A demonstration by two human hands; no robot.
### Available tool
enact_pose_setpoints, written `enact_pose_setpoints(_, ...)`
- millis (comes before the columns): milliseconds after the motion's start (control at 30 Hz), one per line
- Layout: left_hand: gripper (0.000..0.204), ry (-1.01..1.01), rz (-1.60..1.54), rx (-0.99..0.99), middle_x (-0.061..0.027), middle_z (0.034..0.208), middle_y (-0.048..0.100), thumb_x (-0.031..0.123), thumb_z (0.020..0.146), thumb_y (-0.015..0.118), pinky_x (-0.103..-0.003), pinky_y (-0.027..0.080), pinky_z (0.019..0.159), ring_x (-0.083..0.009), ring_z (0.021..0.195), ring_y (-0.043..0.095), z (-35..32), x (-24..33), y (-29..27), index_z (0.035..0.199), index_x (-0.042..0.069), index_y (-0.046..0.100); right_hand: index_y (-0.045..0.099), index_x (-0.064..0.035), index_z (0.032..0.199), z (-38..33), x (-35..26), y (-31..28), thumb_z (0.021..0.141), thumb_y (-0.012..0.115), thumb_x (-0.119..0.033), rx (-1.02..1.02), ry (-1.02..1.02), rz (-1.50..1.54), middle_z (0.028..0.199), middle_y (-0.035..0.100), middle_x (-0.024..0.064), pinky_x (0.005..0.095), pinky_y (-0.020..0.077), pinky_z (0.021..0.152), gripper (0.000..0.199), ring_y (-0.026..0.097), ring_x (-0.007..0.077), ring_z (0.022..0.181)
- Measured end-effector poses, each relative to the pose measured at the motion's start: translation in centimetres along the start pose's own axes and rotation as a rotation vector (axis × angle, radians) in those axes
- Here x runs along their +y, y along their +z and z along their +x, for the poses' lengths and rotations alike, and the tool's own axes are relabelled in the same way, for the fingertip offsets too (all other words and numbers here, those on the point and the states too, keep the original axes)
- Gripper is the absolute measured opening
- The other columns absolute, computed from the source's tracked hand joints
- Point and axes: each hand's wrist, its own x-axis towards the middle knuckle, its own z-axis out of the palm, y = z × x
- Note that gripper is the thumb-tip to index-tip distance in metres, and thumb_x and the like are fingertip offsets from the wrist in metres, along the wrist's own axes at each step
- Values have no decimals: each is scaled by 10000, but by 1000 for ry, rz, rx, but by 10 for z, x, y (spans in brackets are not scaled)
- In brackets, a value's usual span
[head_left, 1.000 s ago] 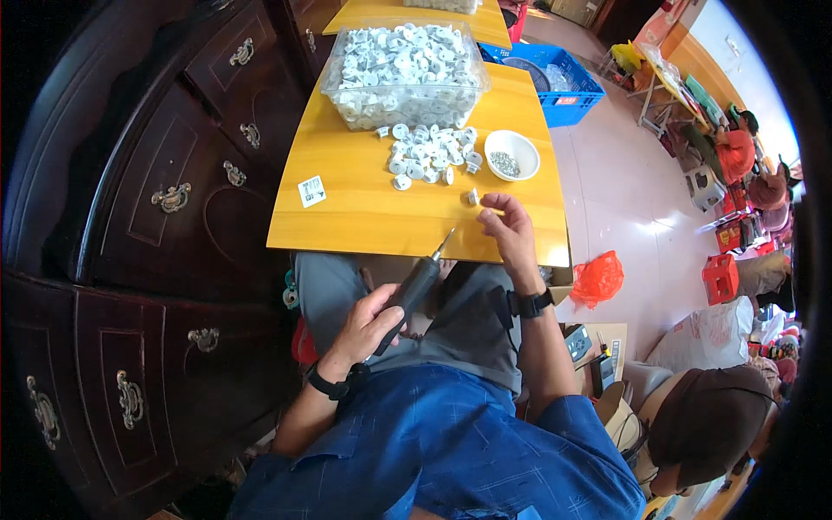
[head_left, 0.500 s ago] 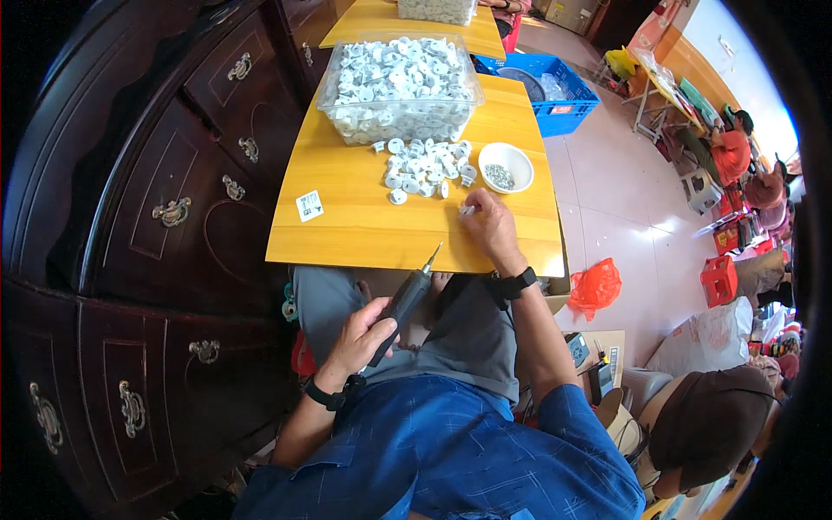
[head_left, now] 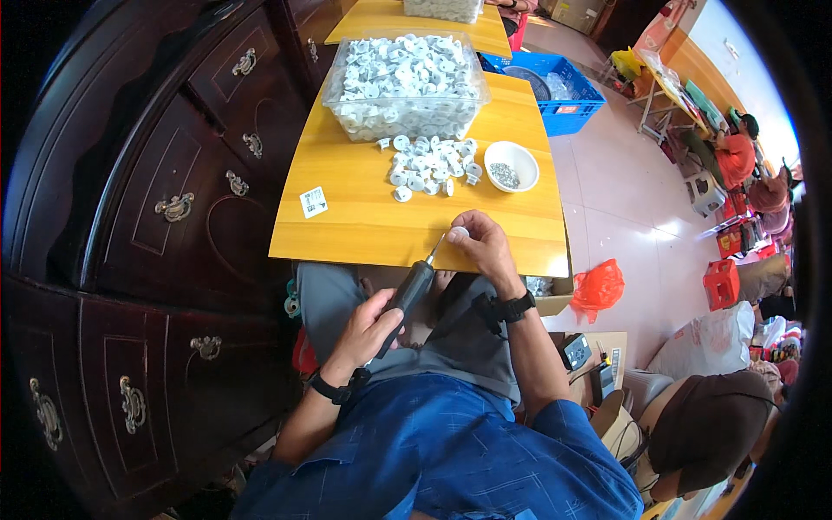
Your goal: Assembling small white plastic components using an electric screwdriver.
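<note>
My left hand (head_left: 368, 329) is wrapped round a black electric screwdriver (head_left: 410, 296), its thin bit slanting up to the right past the table's front edge. Between the thumb and fingers of my right hand (head_left: 485, 247) is a small white round plastic part (head_left: 459, 232). The bit's tip is right beside this part; whether they touch I cannot tell. Farther back on the yellow table (head_left: 347, 234) lies a loose pile of similar white plastic parts (head_left: 431, 165). A white bowl (head_left: 523, 159) of small metal screws (head_left: 504, 176) stands to the right of the pile.
Behind the pile stands a clear plastic bin (head_left: 407, 114) heaped with white parts. A printed label (head_left: 313, 202) lies at the table's left. Dark wooden drawers (head_left: 173, 173) line the left side. To the right are a blue crate (head_left: 572, 117), a red plastic bag (head_left: 598, 288) and a seated person (head_left: 706, 429).
My right hand has brought the white part left and nearer, to the screwdriver's tip. The screwdriver in my left hand has shifted slightly right and toward me.
</note>
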Motion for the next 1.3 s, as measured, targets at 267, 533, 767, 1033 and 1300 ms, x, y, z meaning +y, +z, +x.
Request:
enact_pose_setpoints(267,364,5,0,17,-40,802,612,183,972,526,-228,491,547,-89,594,586,1,-5,0,1292,10,507,646,-20,1025,-7,-7,3,883,701,-50,-5,56,116,838,636,-17,209,485,683,155,574,60,754)
enact_pose_setpoints(533,359,15,0,10,-39,800,611,180,972,525,-225,493,547,-87,600,587,0,-3,1,1288,10,512,629,-29,1066,-3,11,4,876,693,-21,25,-81,91,852,632,-13,214,488,672,201,576,62,751)
enact_pose_setpoints(767,342,12,6,25,-38,804,610,184,976,520,-222,496,554,-84,604,586,0,-3,2,1271,10,523,662,-24,1078,-9,10,11,882,692,-26,13,35,88,909,661,-6,209,509,724,199,604,62,810)
enact_pose_setpoints(1033,327,-17,19,28,-39,799,600,184,972,522,-235,501,547,-88,631,588,6,-9,3,1244,2,531,663,-19,1076,-11,5,15,893,683,-27,18,56,37,889,663,-5,196,519,685,185,606,51,780)
enact_pose_setpoints(1300,326,-32,38,5,-43,795,598,189,969,521,-238,499,539,-95,612,586,11,-11,3,1241,10,534,662,-20,1058,-10,11,14,888,669,1,34,40,48,882,664,-4,195,524,683,171,613,50,760)
